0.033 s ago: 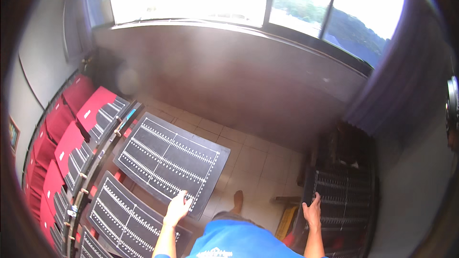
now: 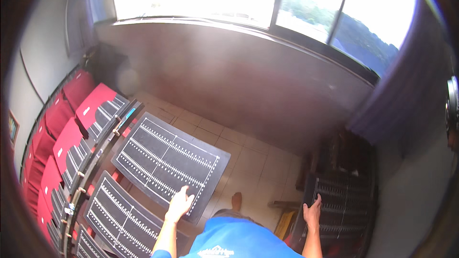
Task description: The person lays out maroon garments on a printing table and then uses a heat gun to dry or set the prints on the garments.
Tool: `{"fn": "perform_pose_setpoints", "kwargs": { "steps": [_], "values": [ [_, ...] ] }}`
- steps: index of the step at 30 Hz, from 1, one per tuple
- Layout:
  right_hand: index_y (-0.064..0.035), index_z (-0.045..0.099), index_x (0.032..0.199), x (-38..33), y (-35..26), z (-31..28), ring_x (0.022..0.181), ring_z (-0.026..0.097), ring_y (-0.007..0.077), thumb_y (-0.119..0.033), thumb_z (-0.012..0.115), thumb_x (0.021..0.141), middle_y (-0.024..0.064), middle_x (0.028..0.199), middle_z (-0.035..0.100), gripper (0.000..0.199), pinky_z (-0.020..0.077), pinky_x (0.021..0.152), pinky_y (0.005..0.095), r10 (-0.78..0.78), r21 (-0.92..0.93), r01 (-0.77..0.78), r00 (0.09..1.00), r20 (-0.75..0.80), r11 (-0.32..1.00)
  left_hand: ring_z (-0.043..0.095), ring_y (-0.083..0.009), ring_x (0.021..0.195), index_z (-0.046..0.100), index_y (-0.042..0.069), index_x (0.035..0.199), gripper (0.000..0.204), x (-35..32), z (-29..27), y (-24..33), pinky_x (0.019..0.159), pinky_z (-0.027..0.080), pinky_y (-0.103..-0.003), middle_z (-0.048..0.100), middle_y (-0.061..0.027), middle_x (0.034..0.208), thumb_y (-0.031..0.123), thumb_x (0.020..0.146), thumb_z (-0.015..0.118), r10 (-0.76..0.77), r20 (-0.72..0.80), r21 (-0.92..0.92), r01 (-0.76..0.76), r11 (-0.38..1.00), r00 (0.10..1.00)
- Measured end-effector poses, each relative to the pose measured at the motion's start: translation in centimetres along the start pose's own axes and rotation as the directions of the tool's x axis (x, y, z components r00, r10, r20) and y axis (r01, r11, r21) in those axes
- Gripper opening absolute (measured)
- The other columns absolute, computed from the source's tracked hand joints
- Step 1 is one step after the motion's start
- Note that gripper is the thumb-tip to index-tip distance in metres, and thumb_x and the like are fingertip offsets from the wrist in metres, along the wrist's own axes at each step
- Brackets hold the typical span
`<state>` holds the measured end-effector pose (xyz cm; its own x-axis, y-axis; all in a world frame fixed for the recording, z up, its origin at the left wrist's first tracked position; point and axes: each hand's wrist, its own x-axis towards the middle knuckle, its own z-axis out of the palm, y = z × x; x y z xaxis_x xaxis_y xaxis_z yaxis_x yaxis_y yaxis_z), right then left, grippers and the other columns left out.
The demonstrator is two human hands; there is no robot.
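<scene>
At lower centre of the frame our left hand (image 2: pixel 180 204) lies flat with spread fingers on the near edge of a black board with white dotted rows (image 2: pixel 169 162), grasping nothing. At lower right our right hand (image 2: pixel 312 211) rests open on a dark stack of boards (image 2: pixel 340 205). We count two more boards (image 2: pixel 122 216) at lower left, beside red panels (image 2: pixel 67 138).

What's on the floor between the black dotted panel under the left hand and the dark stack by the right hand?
In the head view, mostly bare tiled floor, plus the person's bare foot between the black dotted panel and the dark stack.
</scene>
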<state>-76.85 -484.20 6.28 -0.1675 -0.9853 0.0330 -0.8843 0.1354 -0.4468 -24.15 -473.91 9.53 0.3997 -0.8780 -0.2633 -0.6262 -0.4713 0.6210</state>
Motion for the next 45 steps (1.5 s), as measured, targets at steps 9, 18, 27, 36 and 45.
{"fn": "perform_pose_setpoints", "kwargs": {
  "steps": [9, 18, 27, 36, 45],
  "values": [
    [0.0018, 0.069, 0.096, 26.0, -6.9, 4.4, 0.065, 0.069, 0.0204, -0.035, 0.064, 0.087, 0.0145, 0.082, 0.070, 0.038, 0.0536, 0.063, 0.0354, 0.293, -0.205, -0.210, 0.691, 0.661, 0.956, 0.066, -0.0384, 0.094, 0.064, 0.000, 0.102, 0.045, 26.3, -1.3, 8.9, 0.085, 0.051, -0.048, 0.068, -0.0238, 0.095, 0.044, 0.091, 0.058, -0.248, 0.116, 0.245, 0.214, 0.946, 0.962],
    [-0.0050, 0.039, 0.142, 54.7, -36.1, 34.5, 0.134, 0.040, 0.0360, -0.049, 0.047, 0.094, 0.0192, 0.145, 0.042, 0.066, 0.0295, 0.112, 0.0432, -0.300, 0.028, 0.692, 0.276, 0.913, 0.722, 0.066, -0.0327, 0.092, 0.064, 0.003, 0.107, 0.034, 35.2, 2.5, 9.6, 0.080, 0.046, -0.045, 0.069, -0.0184, 0.094, 0.032, 0.089, 0.061, -0.381, -0.336, -0.221, 0.321, 0.921, 0.861],
    [0.0018, 0.055, 0.124, 44.6, -81.4, 58.8, 0.091, 0.066, 0.0231, -0.031, 0.055, 0.092, 0.0149, 0.106, 0.066, 0.046, 0.0512, 0.083, 0.0368, -0.412, 0.221, 0.788, 0.044, 0.910, 0.574, 0.067, -0.0348, 0.082, 0.065, 0.003, 0.106, 0.031, 38.9, -2.0, 7.8, 0.071, 0.052, -0.041, 0.068, -0.0204, 0.088, 0.029, 0.089, 0.063, -0.719, -0.365, -0.678, 0.360, 0.640, 0.591],
    [0.0018, 0.059, 0.119, 38.6, -102.1, 69.8, 0.084, 0.065, 0.0204, -0.036, 0.059, 0.091, 0.0125, 0.104, 0.066, 0.047, 0.0530, 0.076, 0.0336, -0.145, 0.279, 0.925, -0.248, 0.958, 0.260, 0.063, -0.0161, 0.076, 0.063, 0.004, 0.116, 0.030, 50.7, -24.2, -4.8, 0.071, 0.051, -0.030, 0.068, -0.0106, 0.088, 0.023, 0.093, 0.062, -0.774, -0.372, -0.870, 0.098, 0.483, 0.513],
    [-0.0017, 0.052, 0.131, 47.6, -121.7, 87.2, 0.096, 0.064, 0.0282, -0.033, 0.058, 0.093, 0.0169, 0.110, 0.065, 0.049, 0.0527, 0.083, 0.0403, -0.109, 0.219, 0.910, -0.192, 0.975, 0.352, 0.059, -0.0150, 0.070, 0.062, 0.001, 0.113, 0.027, 61.6, -47.7, -24.7, 0.065, 0.050, -0.029, 0.065, -0.0085, 0.081, 0.018, 0.092, 0.063, -0.774, -0.540, -0.820, 0.002, 0.573, 0.330]
  ]
}}
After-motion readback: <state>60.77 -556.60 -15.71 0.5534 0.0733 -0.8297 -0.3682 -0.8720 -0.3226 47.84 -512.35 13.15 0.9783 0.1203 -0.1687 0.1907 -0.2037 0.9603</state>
